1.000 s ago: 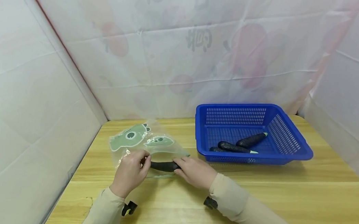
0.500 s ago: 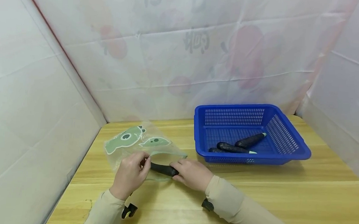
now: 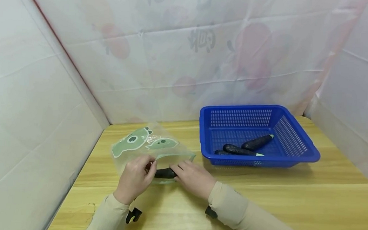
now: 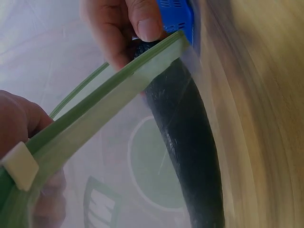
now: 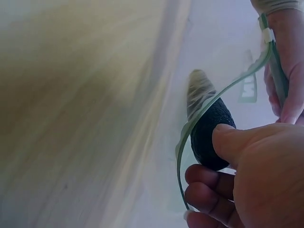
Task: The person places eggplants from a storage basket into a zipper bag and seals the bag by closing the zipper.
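Observation:
A clear slider zip bag (image 3: 161, 145) with green cartoon prints lies on the table, its green-edged mouth spread towards the right. My left hand (image 3: 136, 177) pinches the mouth's edge near the white slider (image 4: 21, 166). A dark eggplant (image 3: 164, 173) passes through the mouth; in the left wrist view most of its length shows behind the clear film. My right hand (image 3: 195, 177) holds the eggplant's blunt end between thumb and fingers, right at the green rim. In the right wrist view the thumb lies on that end, and the far end tapers away inside the bag.
To the right stands a blue plastic basket (image 3: 303, 159) with several eggplants (image 3: 257, 142) lying in it. Pale printed sheets (image 3: 161, 75) enclose the wooden table (image 3: 279, 205) at the back and sides. A small black device (image 3: 133, 215) sits at each wrist.
My right hand has moved a little left, pushing the eggplant farther into the bag, so less of it shows between my hands. My left hand keeps its pinch on the bag's edge.

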A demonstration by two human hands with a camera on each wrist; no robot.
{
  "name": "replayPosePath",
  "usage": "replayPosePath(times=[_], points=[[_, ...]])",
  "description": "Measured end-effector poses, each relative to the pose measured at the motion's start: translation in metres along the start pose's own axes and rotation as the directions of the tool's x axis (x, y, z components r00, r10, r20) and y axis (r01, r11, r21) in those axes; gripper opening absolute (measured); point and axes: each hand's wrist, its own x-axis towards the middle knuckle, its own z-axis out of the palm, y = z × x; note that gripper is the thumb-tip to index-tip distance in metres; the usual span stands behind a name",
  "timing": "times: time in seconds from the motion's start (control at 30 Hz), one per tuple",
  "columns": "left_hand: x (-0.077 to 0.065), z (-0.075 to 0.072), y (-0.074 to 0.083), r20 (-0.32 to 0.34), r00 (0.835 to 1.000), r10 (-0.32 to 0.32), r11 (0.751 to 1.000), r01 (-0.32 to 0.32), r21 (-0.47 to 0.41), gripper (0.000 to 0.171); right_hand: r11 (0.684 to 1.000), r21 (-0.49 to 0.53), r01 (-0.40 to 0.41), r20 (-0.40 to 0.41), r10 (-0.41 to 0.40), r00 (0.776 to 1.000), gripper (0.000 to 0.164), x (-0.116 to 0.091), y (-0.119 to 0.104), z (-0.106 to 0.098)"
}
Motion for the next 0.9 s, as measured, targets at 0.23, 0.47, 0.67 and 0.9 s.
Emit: replayPosePath(times=[0.23,0.47,0.67,0.9], points=[[0.003,0.001,0.002,0.022,1.000,0.003,1.000,-0.003,-0.001,0.004,1.000,-0.021,-0.012,0.099,0.014,0.995,0.039,0.010,-0.003,-0.002],[0.004,0.004,0.004,0.067,0.998,0.010,1.000,-0.010,0.000,0.004,0.992,0.033,-0.119,0.180,0.111,0.977,0.035,0.029,0.000,0.005],[0.004,0.005,0.005,0.087,0.996,0.009,1.000,-0.008,-0.015,0.006,0.981,0.033,-0.191,0.181,0.182,0.967,0.029,0.043,0.000,0.017],[0.006,0.006,0.006,0.087,0.996,-0.016,1.000,0.015,0.020,0.007,0.943,0.095,-0.320,0.329,0.273,0.904,0.021,0.067,0.001,0.020]])
